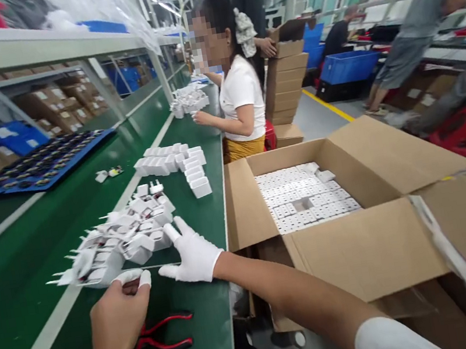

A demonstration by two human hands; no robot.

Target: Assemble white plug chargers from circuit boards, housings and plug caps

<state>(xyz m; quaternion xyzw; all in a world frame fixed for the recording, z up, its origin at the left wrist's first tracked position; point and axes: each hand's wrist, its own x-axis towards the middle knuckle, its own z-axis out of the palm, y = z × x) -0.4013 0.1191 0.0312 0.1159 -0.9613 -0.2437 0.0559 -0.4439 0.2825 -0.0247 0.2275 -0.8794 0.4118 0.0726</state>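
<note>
A pile of white charger plugs (124, 242) lies on the green conveyor belt (23, 278) in front of me. My right hand (190, 252), in a white glove, rests at the pile's right edge with fingers spread. My left hand (120, 313) is bare apart from white finger cots; its thumb and forefinger pinch a small dark piece just below the pile. Red-handled pliers (165, 334) lie on the belt between my forearms.
An open cardboard box (368, 165) with rows of white plugs stands to my right. More white plugs (178, 162) sit further along the belt. A seated person in a white shirt (241, 99) works there. A blue tray (37, 164) of dark parts lies left.
</note>
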